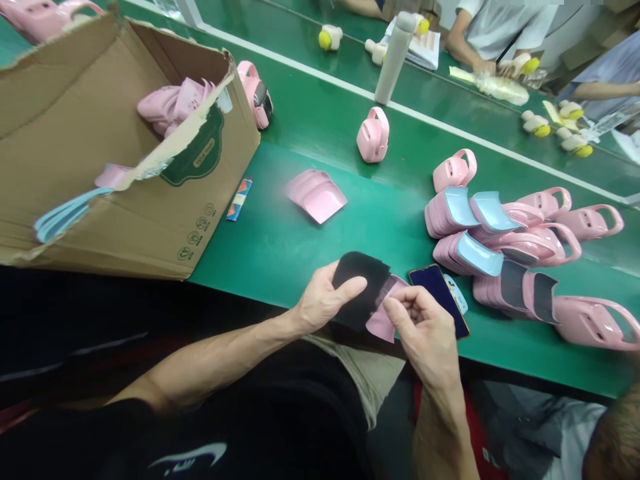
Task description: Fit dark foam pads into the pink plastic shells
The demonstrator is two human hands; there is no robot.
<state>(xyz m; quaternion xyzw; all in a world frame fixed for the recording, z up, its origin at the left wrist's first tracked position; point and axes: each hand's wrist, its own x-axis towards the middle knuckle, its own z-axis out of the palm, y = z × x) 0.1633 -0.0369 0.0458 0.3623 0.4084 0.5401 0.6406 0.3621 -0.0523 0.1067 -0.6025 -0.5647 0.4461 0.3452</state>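
Note:
My left hand (323, 300) grips a soft black sheet (360, 287) by its left side, thumb lying across it. My right hand (420, 330) pinches the black sheet's lower edge, where a curved pink plastic piece (381, 323) shows behind it. Whether the sheet is stuck to the pink piece is hidden. Just right of my hands, a smartphone (440, 299) lies face up on the green workbench (280, 250). A heap of pink plastic bag-shaped parts (520, 253) sits further right, some with blue or black patches. A small stack of pink pieces (316, 195) lies ahead of my hands.
An open cardboard box (115, 193) with pink parts inside stands at the left. A pink handled part (373, 135) sits near a white divider strip (400, 107). Beyond it, a co-worker's hands (493, 67) work at a second green bench with a white bottle (395, 60).

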